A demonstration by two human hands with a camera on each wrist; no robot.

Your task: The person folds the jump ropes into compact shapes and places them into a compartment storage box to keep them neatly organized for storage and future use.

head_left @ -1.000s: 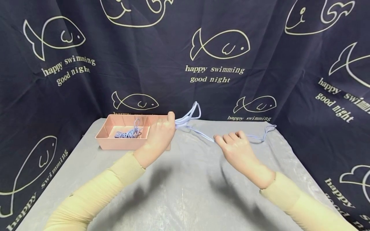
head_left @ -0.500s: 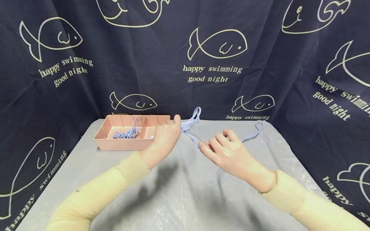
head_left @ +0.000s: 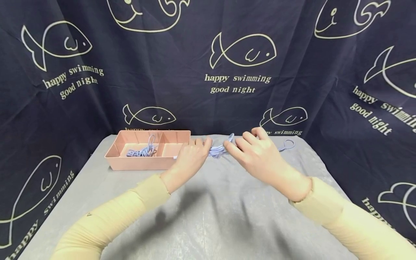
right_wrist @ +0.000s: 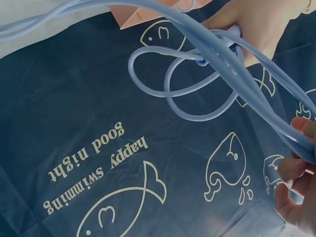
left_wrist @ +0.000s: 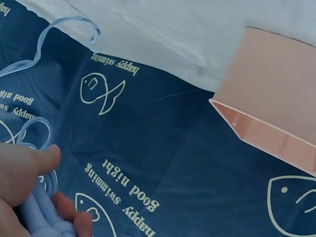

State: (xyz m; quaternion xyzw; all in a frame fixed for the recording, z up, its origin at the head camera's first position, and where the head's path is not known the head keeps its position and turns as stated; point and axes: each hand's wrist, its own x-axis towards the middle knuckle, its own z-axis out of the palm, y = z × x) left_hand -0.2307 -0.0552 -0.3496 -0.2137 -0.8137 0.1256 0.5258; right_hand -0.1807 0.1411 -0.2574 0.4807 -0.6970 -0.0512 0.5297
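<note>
My left hand (head_left: 191, 157) grips a gathered bundle of light blue cord (head_left: 217, 151) in front of the box's right end. In the left wrist view, folded strands of the cord (left_wrist: 42, 212) lie between thumb and fingers. Close by on the right, my right hand (head_left: 260, 159) pinches a doubled length of the same cord. The right wrist view shows the cord (right_wrist: 212, 47) running from that hand across the left one, with loose loops hanging at the bundle. A looped tail extends past my right hand. A small white piece shows beside the left hand; its kind is unclear.
A pink divided box (head_left: 139, 164) stands on the grey cloth-covered table (head_left: 208, 224) at the back left. Its left compartment holds another tied blue cord bundle (head_left: 141, 151). A dark fish-print curtain (head_left: 182, 79) encloses the back and sides.
My right hand has swung left and up, close to the left hand, bringing the cord to the bundle. The left hand has shifted slightly right and down, still gripping the cord.
</note>
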